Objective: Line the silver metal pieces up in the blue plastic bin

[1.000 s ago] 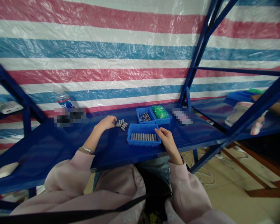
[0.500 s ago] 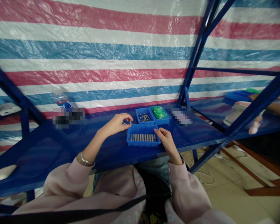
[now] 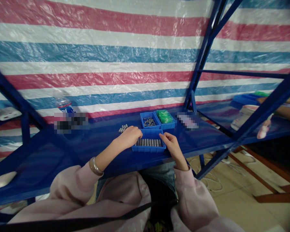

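Currently, left hand (image 3: 130,136): palm down, fingers curled together, fingertips at the left end of the front bin (image 3: 148,149). Cannot tell if a part is in them; the back of the hand hides it.
right hand (image 3: 170,141): thumb and fingers pinching the front bin's right wall near its far corner.
front bin: blue, between both hands, right side touching the right hand.
cylinder row (image 3: 151,142): metal cylinders upright or leaning side by side in the front bin, between the hands; left end partly covered by left fingers.
loose cylinders (image 3: 122,128): small group on the blue table (image 3: 87,145), just beyond the left hand's knuckles, apart from the front bin.
small-parts bin (image 3: 154,127): blue, beyond the gap between the hands, holds a heap of small metal parts (image 3: 149,122).
green-packet bin (image 3: 169,125): beside the small-parts bin, ahead of the right hand, holds green plastic packets (image 3: 164,116).
bracelets (image 3: 94,166): metal bands, left wrist.
bottle (image 3: 66,104): clear, blue label, far left of the left hand, near the striped sheet (image 3: 116,72).
white object (image 3: 3,180): rounded, well left of the left hand, nearer the body.
co-worker's arm (image 3: 288,113): well right of the right hand.
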`<state>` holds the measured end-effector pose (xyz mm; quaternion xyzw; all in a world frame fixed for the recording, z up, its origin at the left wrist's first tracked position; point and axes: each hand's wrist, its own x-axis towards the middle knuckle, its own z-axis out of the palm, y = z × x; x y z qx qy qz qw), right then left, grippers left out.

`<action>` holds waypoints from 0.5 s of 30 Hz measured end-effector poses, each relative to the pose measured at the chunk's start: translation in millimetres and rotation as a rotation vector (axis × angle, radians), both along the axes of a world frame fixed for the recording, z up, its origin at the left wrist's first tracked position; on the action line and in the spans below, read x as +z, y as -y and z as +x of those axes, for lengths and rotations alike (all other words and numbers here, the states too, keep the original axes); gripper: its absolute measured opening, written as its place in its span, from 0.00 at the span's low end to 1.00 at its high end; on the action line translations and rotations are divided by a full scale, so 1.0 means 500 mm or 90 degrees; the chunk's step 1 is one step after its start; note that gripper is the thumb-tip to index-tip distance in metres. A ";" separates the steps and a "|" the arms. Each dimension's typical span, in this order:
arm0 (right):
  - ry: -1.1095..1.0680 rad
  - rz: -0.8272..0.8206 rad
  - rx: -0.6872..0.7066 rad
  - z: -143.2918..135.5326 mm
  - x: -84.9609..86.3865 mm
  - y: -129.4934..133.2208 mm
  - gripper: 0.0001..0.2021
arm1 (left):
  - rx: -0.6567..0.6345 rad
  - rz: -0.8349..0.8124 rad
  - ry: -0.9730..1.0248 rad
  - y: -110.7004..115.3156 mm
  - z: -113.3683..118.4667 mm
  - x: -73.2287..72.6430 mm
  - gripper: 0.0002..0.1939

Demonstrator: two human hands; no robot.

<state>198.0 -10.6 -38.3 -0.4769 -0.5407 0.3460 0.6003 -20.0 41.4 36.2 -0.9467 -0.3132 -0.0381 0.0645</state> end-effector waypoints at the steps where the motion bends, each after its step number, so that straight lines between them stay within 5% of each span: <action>1: 0.000 0.000 0.000 0.000 0.000 0.000 0.25 | 0.000 0.009 -0.006 0.001 0.001 -0.002 0.13; 15: -0.004 -0.001 -0.004 0.001 -0.007 -0.004 0.25 | -0.020 0.046 -0.026 0.012 0.004 0.004 0.10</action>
